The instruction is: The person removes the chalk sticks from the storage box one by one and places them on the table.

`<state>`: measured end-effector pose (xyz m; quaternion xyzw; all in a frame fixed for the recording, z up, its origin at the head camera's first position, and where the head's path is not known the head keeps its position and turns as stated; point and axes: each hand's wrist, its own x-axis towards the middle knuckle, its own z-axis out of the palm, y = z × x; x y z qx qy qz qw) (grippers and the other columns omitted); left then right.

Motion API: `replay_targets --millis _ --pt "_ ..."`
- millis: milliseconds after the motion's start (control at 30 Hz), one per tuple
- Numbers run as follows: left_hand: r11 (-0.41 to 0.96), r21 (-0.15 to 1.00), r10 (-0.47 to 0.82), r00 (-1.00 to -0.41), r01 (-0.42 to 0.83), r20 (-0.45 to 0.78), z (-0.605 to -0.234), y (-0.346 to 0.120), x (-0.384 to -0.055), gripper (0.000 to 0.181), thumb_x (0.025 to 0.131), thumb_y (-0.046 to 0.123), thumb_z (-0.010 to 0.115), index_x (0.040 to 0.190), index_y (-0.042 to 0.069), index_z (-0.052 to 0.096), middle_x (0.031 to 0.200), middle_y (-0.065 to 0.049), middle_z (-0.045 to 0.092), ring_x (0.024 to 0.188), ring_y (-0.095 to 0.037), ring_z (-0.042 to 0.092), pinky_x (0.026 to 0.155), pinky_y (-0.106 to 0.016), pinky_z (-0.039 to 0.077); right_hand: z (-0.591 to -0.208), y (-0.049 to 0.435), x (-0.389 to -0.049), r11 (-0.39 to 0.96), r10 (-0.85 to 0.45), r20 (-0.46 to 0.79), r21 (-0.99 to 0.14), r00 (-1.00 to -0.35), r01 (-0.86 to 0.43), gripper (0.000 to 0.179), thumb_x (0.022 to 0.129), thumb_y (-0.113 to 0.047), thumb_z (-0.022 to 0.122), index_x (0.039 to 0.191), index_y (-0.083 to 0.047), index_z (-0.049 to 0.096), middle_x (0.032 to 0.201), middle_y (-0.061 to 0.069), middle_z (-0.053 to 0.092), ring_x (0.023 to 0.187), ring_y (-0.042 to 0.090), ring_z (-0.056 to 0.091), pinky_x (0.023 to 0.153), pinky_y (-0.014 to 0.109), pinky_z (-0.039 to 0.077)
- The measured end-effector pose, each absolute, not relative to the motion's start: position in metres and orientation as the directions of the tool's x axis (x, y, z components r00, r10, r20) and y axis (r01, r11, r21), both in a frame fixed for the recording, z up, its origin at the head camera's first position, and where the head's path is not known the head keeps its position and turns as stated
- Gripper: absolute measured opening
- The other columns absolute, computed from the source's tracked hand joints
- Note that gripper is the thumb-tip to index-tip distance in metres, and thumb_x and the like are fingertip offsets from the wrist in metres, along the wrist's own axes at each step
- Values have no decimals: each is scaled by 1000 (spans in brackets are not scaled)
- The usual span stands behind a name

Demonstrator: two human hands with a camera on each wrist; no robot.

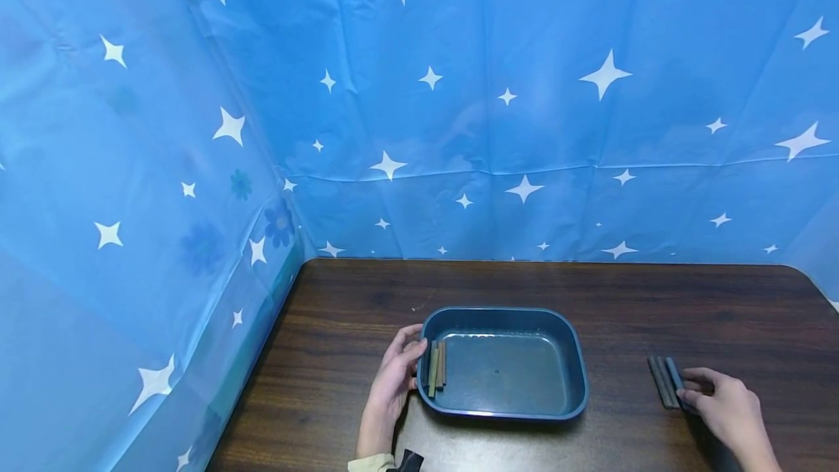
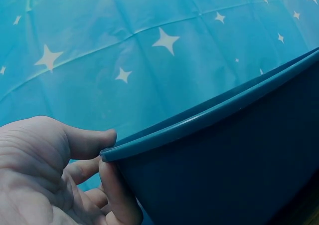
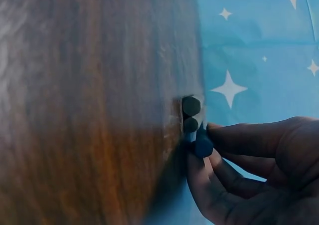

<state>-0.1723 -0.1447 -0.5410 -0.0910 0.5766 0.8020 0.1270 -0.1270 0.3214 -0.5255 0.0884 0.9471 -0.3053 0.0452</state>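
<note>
A blue rectangular tray [image 1: 503, 377] stands on the table, and several thin brown, olive and dark sticks [image 1: 432, 374] lie along its left end. My left hand [image 1: 390, 377] grips that end; the left wrist view shows the thumb on the rim [image 2: 174, 131] and fingers against the outer wall. Well to the right of the tray, my right hand [image 1: 724, 403] pinches a blue stick [image 1: 673, 374] between thumb and fingers. Two dark grey-green sticks [image 1: 660, 383] lie side by side just left of it. In the right wrist view, the blue stick's round end [image 3: 203, 147] sits between the fingertips.
The dark brown wooden table [image 1: 616, 326] has rounded far corners. A blue star-patterned cloth [image 1: 459, 130] hangs behind it and along the left side. A stretch of tabletop lies between the tray and the loose sticks.
</note>
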Motion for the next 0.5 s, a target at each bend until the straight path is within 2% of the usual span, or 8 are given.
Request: replay_targets --millis 267,500 --pt "-309 901 100 -953 -304 -287 -540 -145 -171 49 93 19 62 135 4 41 87 -1 54 60 -6 47 43 -17 44 -528 315 -129 807 163 -112 -556 -980 198 36 83 -11 68 109 14 60 85 17 69 85 42 62 75 56 42" --pt "-306 900 93 -951 -310 -295 -539 -145 -171 49 93 20 62 135 5 42 84 1 53 60 -6 46 42 -16 42 -529 316 -128 818 160 -62 -550 -985 168 33 86 -12 65 108 13 61 91 25 67 91 49 59 74 58 42"
